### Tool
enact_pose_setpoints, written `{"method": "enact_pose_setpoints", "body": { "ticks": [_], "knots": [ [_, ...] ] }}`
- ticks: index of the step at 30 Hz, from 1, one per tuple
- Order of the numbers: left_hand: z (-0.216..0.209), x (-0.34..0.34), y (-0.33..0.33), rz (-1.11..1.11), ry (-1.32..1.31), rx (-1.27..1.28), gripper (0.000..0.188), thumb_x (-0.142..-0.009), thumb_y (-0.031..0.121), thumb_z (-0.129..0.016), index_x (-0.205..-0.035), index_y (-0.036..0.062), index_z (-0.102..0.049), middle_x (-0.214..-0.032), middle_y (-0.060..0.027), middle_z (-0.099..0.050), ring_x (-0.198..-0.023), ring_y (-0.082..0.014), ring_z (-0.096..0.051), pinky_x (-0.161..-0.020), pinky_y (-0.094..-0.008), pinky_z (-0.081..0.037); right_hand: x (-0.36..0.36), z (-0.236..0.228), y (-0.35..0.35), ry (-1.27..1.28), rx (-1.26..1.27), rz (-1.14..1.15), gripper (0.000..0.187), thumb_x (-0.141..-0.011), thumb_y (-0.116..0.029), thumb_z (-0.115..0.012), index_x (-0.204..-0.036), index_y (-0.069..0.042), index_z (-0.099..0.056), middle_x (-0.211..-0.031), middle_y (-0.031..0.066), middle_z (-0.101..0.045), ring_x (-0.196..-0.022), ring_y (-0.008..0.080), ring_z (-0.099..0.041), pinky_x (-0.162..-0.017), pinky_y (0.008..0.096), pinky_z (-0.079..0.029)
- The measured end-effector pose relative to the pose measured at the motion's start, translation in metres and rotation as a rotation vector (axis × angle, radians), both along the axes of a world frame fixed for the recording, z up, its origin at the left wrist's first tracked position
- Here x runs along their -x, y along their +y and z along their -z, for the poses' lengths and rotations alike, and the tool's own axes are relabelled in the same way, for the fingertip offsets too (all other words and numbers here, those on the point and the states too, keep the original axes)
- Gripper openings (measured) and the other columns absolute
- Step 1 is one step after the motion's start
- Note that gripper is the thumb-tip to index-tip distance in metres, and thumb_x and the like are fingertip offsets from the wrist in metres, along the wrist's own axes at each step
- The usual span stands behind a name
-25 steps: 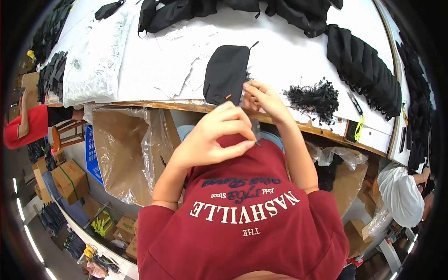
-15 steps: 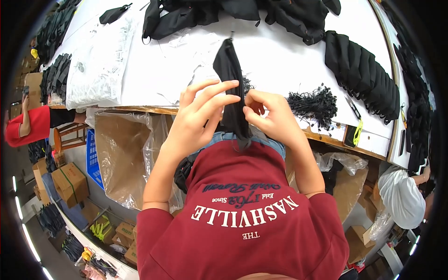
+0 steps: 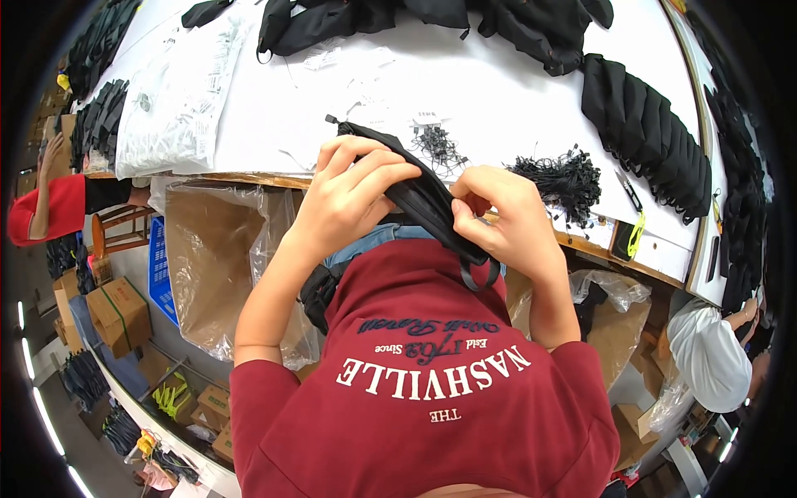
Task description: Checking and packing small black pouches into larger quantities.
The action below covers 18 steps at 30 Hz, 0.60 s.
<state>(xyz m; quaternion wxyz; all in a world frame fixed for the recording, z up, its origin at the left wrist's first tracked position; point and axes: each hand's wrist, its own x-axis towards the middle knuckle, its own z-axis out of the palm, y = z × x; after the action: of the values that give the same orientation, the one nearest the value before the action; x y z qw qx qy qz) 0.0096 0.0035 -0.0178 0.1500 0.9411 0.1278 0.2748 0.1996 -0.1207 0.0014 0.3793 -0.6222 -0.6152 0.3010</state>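
A slim black fabric pouch [image 3: 426,202] hangs slantwise between my hands over the table's near edge, a loop of strap at its lower right end and a small tab at its upper left end. My left hand [image 3: 353,192] grips its upper part, fingers laid over the cloth. Thumb and fingers of my right hand [image 3: 504,217] pinch its edge lower down; whether they hold a zipper pull is hidden. Just beyond the pouch is a small heap of black cords [image 3: 438,148]. To the right of my right hand lies a larger pile of black cords [image 3: 563,187].
A row of black pouches [image 3: 643,129] lies at right, near a cutter [image 3: 628,191]. A clear bag of white tags [image 3: 176,104] rests left; black bags [image 3: 357,26] lie at the far side. Plastic-lined cartons [image 3: 217,249] stand below the table edge. Other people are at both sides.
The pouch has turned from nearly upright to a slant, its top now toward the left and its strap end toward the right. Both hands still hold it, my right slightly farther right.
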Motion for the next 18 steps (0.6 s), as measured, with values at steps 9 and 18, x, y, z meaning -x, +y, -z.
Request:
{"method": "enact_pose_setpoints", "body": {
  "ticks": [9, 18],
  "knots": [
    [0.008, 0.003, -0.002, 0.03, -0.047, -0.105, 0.038, -0.055, 0.01, -0.071, -0.092, 0.0127, -0.067, -0.094, 0.0027, -0.063, -0.095, -0.018, -0.056, -0.089, -0.0359, -0.041, 0.003, 0.004, -0.004, 0.028, -0.018, -0.039, 0.008, -0.073, -0.001, -0.063, -0.078, 0.0, -0.056, -0.067, 0.0075, -0.054, -0.059, 0.017, -0.057, -0.055, 0.0279, -0.046],
    [0.011, 0.009, -0.006, 0.083, -0.053, -0.131, 0.036, -0.057, 0.008, -0.071, -0.093, 0.0075, -0.067, -0.094, -0.0009, -0.064, -0.091, -0.0198, -0.058, -0.086, -0.0356, -0.044, 0.002, 0.003, -0.006, 0.194, 0.045, -0.051, 0.007, -0.075, -0.004, -0.062, -0.078, 0.0, -0.057, -0.065, 0.0079, -0.054, -0.058, 0.0161, -0.055, -0.056, 0.028, -0.045]
  ]
}}
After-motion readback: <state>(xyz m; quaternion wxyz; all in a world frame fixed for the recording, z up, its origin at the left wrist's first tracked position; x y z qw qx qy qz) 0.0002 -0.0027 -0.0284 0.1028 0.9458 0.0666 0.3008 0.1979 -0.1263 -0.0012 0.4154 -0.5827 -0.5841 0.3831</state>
